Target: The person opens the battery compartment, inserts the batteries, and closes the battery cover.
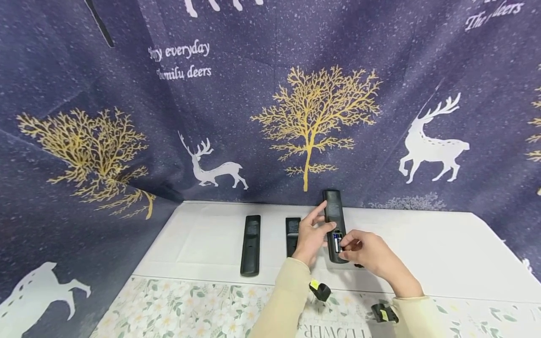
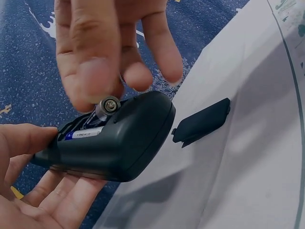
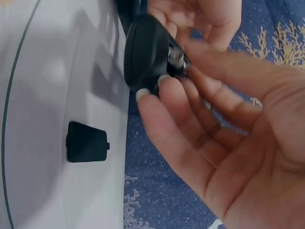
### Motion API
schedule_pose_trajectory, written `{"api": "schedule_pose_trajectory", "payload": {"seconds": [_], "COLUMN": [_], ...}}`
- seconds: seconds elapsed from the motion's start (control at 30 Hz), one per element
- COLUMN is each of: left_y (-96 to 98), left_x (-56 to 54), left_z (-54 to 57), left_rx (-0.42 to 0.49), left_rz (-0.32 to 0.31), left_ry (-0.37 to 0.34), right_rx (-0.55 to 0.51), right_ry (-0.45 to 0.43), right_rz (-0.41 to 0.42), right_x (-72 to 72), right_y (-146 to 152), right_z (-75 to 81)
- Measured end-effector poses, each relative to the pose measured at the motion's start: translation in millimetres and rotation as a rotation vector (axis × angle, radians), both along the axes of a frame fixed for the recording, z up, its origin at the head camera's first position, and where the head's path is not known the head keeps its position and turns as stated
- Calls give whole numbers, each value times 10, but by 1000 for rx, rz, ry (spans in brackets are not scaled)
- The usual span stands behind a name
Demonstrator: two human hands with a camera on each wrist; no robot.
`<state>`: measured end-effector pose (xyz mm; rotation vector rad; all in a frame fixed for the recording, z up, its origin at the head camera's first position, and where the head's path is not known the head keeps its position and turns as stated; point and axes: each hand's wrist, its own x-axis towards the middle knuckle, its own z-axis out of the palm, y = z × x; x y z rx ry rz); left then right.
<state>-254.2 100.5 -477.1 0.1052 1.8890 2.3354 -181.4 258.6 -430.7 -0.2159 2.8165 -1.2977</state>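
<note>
My left hand (image 1: pixel 310 237) grips a black remote control (image 1: pixel 334 211), held with its back up and its battery bay uncovered. Inside the bay lies one blue-and-silver battery (image 2: pixel 86 134), seen in the left wrist view. Beside it a second battery (image 2: pixel 108 105) sticks up at a tilt, its end raised above the bay's edge. The thumb and fingers of my right hand (image 1: pixel 374 256) pinch this tilted battery. Below the remote, the loose battery cover (image 2: pixel 205 120) lies on the white surface; the right wrist view shows it too.
Two more black remotes lie to the left on the white table: one farther out (image 1: pixel 251 246), and another (image 1: pixel 292 230) partly behind my left hand. A dark blue cloth (image 1: pixel 262 117) with deer and trees hangs behind. Flowered cloth (image 1: pixel 177 305) covers the near edge.
</note>
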Motion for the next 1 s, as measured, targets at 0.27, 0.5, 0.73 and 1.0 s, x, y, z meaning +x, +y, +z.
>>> {"api": "schedule_pose_trajectory", "payload": {"seconds": [0.27, 0.5, 0.73, 1.0], "left_y": [-27, -41, -35, -31], "left_x": [-5, 1, 3, 3], "left_z": [32, 51, 57, 63], "left_rx": [6, 15, 8, 11], "left_rz": [3, -3, -19, -23], "left_ry": [-12, -19, 4, 6], "right_rx": [33, -160, -310, -376], "right_ry": [98, 58, 12, -35], "right_rz": [23, 56, 105, 102], "right_x": [-26, -85, -132, -149], "right_y": [59, 126, 179, 223], "right_z": [-16, -133, -225, -270]}}
